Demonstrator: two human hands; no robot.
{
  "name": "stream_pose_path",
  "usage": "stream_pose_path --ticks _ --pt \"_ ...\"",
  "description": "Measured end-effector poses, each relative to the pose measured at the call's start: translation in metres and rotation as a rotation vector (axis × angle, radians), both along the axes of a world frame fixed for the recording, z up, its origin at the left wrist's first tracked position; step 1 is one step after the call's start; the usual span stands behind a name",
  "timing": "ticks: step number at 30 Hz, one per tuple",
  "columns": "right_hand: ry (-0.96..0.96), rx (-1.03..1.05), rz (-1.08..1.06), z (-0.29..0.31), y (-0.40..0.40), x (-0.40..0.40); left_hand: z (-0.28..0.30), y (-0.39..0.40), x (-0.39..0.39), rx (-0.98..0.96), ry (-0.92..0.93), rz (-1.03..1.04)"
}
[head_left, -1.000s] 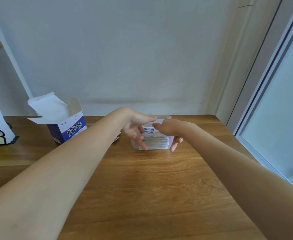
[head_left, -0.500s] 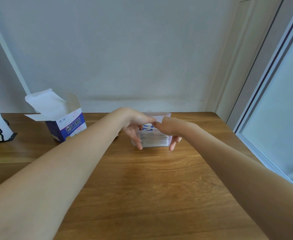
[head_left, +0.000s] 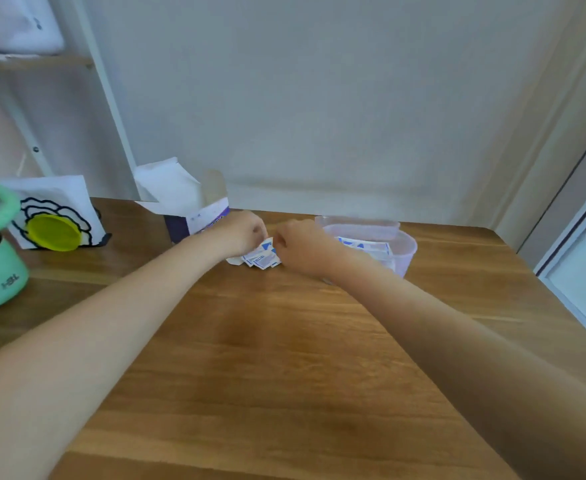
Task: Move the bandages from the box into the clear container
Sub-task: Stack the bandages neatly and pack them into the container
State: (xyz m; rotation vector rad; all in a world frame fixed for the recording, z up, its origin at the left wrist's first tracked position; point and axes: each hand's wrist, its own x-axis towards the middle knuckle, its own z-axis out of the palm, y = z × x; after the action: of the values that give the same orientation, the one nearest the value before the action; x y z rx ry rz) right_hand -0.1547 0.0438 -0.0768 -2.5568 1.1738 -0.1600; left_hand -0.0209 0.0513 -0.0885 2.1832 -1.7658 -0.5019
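Our fingers point(head_left: 262, 233) curl onto a loose cluster of bandages point(head_left: 262, 258) on the counter point(head_left: 284, 358), left hand point(head_left: 241, 233) and right hand point(head_left: 300, 249) both gripping it (some bandages already lie in the clear container point(head_left: 404, 252), just right). Next we judge a lift rightward over its rim. The open box point(head_left: 194, 211) stands behind, against a pale wall.

The tabletop point(head_left: 284, 358) under my arms is smooth wood with a soft sheen. The container point(head_left: 402, 252) is clear, faintly glossy plastic; the bandages point(head_left: 262, 258) are in matt paper wrappers. The box point(head_left: 194, 216) is thin printed cardboard.
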Motion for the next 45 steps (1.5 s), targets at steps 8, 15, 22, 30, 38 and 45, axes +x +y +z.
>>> stream_pose_path --ticks 8,15,22,30,38,45 --pt "0.261 -0.062 -0.036 -0.065 -0.021 0.036 -0.052 0.017 0.029 0.139 -0.266 -0.277" --pt "0.22 -0.122 0.146 -0.064 -0.009 0.014 -0.039 0.044 0.027 0.096 -0.175 -0.374" --pt "0.116 0.001 0.052 -0.06 0.003 -0.015 -0.036 0.052 0.0 0.074 -0.045 -0.275" --pt "-0.138 0.137 -0.104 -0.058 0.008 -0.027 -0.04 0.05 -0.02 0.154 -0.034 -0.248" --pt "-0.559 0.228 -0.264 -0.04 0.009 -0.039 -0.03 0.058 -0.006 0.154 0.502 -0.143" --pt "-0.902 0.529 -0.412 -0.027 0.015 -0.025 -0.028 0.063 0.0 0.049 0.736 0.001"
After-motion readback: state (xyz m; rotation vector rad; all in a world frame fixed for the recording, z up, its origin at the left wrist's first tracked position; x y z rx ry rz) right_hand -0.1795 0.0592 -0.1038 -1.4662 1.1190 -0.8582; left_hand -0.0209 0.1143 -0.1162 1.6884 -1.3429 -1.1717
